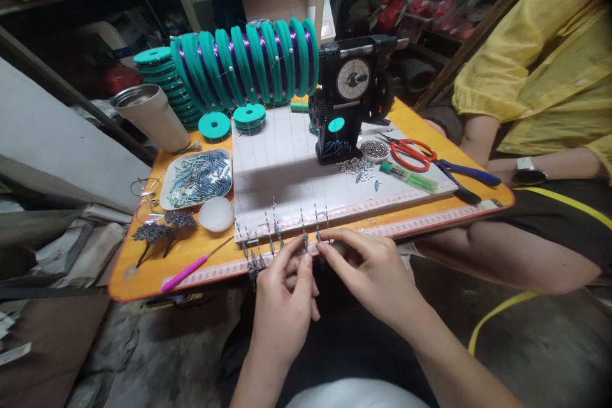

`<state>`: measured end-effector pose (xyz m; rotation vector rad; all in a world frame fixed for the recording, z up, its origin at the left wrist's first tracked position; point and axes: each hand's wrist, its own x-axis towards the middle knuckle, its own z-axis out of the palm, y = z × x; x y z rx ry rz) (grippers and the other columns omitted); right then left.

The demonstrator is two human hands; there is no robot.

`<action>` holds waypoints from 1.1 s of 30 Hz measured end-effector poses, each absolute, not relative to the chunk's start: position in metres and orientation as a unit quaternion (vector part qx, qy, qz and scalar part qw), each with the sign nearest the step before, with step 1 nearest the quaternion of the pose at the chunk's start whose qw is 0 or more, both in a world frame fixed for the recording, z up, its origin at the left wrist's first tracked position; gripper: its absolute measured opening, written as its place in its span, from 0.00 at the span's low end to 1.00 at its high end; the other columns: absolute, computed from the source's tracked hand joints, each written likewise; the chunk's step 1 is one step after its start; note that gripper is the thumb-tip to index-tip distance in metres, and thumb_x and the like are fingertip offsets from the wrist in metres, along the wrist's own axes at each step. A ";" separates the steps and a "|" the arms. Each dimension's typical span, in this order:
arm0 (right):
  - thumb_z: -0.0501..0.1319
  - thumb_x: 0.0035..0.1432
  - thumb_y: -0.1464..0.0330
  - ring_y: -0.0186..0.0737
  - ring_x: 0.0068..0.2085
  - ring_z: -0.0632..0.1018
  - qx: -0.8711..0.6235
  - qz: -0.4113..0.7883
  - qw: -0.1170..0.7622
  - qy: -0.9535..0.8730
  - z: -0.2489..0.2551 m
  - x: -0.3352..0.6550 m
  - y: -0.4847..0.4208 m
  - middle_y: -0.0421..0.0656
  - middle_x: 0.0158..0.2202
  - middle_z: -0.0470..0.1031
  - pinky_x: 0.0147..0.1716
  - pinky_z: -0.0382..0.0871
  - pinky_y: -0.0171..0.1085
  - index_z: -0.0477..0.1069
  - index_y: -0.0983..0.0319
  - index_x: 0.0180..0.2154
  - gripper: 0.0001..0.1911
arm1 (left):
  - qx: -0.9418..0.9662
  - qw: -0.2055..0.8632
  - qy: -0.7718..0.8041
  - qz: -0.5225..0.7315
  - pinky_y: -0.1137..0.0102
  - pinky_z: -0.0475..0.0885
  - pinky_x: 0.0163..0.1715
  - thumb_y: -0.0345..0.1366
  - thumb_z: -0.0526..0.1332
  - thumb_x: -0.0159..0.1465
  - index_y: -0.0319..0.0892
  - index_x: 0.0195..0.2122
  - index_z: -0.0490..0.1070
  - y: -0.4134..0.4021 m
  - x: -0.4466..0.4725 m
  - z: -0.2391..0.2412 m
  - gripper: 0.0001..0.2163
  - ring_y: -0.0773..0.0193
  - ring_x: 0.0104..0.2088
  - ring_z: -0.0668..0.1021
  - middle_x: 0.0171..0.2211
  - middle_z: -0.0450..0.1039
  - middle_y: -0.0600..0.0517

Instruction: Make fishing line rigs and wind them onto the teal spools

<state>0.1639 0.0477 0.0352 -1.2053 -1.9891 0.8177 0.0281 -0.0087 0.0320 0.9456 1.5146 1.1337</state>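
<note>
"At the near edge of the orange bench, a person's left hand and right hand lean in close together, bare. What do they hold?"

"From my remote seat, I see the left thumb and fingers drawn together on the left strand, beaded and thin. The right thumb and forefinger appear to pinch the right strand, just beside it. Exact fingertip contact is too small for me to tell."

"How would such strands handle?"

"I judge them light and limp, the thread fine and easily tangled, the beads hard, smooth and likely slippery. I'd take hold on the beaded stretch, between thumb and forefinger, and spare the bare thread any sharp tug."

"And where do they lie from the hands?"

"Both are right at the fingertips, over the front edge of the white board. A row of beaded strands lies farther left, beyond the left hand. The teal spools stand well apart from both hands, toward the back."
</note>
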 end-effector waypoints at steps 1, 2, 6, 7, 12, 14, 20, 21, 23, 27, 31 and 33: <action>0.60 0.61 0.66 0.32 0.22 0.70 -0.464 0.303 0.328 -0.765 0.035 0.164 0.048 0.38 0.25 0.74 0.24 0.61 0.32 0.75 0.60 0.39 0.07 | 0.385 0.486 0.630 0.469 0.77 0.64 0.13 0.46 0.56 0.65 0.40 0.54 0.64 -0.010 0.028 0.032 0.20 0.71 0.13 0.69 0.19 0.64 0.59; 0.60 0.61 0.66 0.32 0.23 0.71 -0.466 0.297 0.326 -0.767 0.035 0.164 0.049 0.39 0.26 0.75 0.24 0.62 0.33 0.75 0.60 0.39 0.07 | 0.379 0.481 0.636 0.470 0.76 0.64 0.13 0.46 0.56 0.65 0.40 0.55 0.64 -0.012 0.029 0.032 0.21 0.71 0.13 0.68 0.19 0.64 0.59; 0.59 0.62 0.68 0.32 0.24 0.73 -0.443 0.288 0.368 -0.765 0.037 0.165 0.050 0.38 0.28 0.76 0.26 0.65 0.32 0.74 0.60 0.39 0.06 | 0.382 0.446 0.648 0.486 0.76 0.64 0.13 0.45 0.56 0.65 0.40 0.55 0.66 -0.023 0.027 0.034 0.20 0.71 0.13 0.68 0.19 0.65 0.58; 0.59 0.62 0.69 0.32 0.24 0.73 -0.433 0.285 0.388 -0.762 0.038 0.165 0.050 0.38 0.28 0.76 0.26 0.65 0.32 0.74 0.60 0.39 0.06 | 0.395 0.423 0.648 0.495 0.76 0.64 0.13 0.44 0.56 0.65 0.41 0.53 0.68 -0.025 0.024 0.036 0.18 0.71 0.14 0.68 0.19 0.65 0.57; 0.59 0.62 0.70 0.32 0.24 0.71 -0.416 0.211 0.455 -0.759 0.050 0.172 0.060 0.39 0.33 0.76 0.25 0.66 0.32 0.71 0.58 0.44 0.08 | 0.546 0.100 0.621 0.553 0.70 0.72 0.35 0.33 0.59 0.64 0.48 0.45 0.72 -0.010 -0.009 0.073 0.09 0.67 0.29 0.76 0.29 0.73 0.54; 0.59 0.62 0.70 0.32 0.25 0.71 -0.410 0.171 0.477 -0.759 0.066 0.174 0.073 0.40 0.33 0.75 0.26 0.66 0.33 0.69 0.58 0.48 0.12 | 0.621 -0.015 0.579 0.528 0.66 0.70 0.44 0.30 0.59 0.62 0.47 0.45 0.71 0.009 -0.028 0.104 0.11 0.63 0.40 0.76 0.38 0.74 0.51; 0.52 0.66 0.68 0.44 0.51 0.72 -0.313 0.039 0.499 -0.807 0.157 0.158 0.165 0.49 0.53 0.69 0.53 0.64 0.44 0.57 0.62 0.60 0.22 | 0.732 -0.214 0.509 0.399 0.60 0.64 0.56 0.32 0.56 0.65 0.41 0.48 0.70 0.094 -0.061 0.185 0.11 0.57 0.52 0.71 0.50 0.70 0.46; 0.50 0.67 0.67 0.45 0.55 0.70 -0.305 0.043 0.478 -0.822 0.172 0.150 0.185 0.50 0.57 0.66 0.55 0.62 0.45 0.54 0.62 0.62 0.23 | 0.737 -0.227 0.510 0.380 0.60 0.64 0.56 0.33 0.54 0.66 0.40 0.49 0.69 0.108 -0.062 0.192 0.12 0.57 0.54 0.70 0.51 0.69 0.45; 0.46 0.69 0.61 0.47 0.59 0.67 -0.301 0.079 0.400 -0.862 0.196 0.134 0.222 0.51 0.61 0.62 0.57 0.61 0.46 0.50 0.64 0.64 0.26 | 0.745 -0.243 0.524 0.334 0.62 0.63 0.56 0.35 0.50 0.68 0.38 0.52 0.67 0.132 -0.063 0.199 0.14 0.57 0.55 0.69 0.53 0.69 0.44; 0.42 0.67 0.50 0.51 0.57 0.70 -0.285 0.123 0.258 -0.915 0.214 0.109 0.269 0.49 0.58 0.68 0.55 0.63 0.48 0.62 0.62 0.59 0.30 | 0.735 -0.264 0.573 0.250 0.61 0.65 0.50 0.40 0.45 0.69 0.37 0.52 0.68 0.160 -0.060 0.199 0.18 0.52 0.50 0.73 0.50 0.72 0.42; 0.39 0.65 0.45 0.51 0.59 0.68 -0.259 0.130 0.225 -0.930 0.211 0.104 0.285 0.43 0.61 0.64 0.58 0.59 0.48 0.60 0.57 0.61 0.34 | 0.719 -0.263 0.608 0.210 0.59 0.65 0.45 0.41 0.42 0.69 0.41 0.50 0.69 0.166 -0.057 0.198 0.20 0.50 0.45 0.75 0.46 0.74 0.43; 0.40 0.64 0.44 0.52 0.60 0.67 -0.251 0.128 0.222 -0.934 0.211 0.104 0.291 0.42 0.62 0.63 0.60 0.56 0.48 0.60 0.55 0.62 0.35 | 0.715 -0.252 0.622 0.193 0.60 0.66 0.44 0.42 0.41 0.69 0.43 0.48 0.69 0.166 -0.057 0.201 0.20 0.50 0.45 0.75 0.46 0.74 0.44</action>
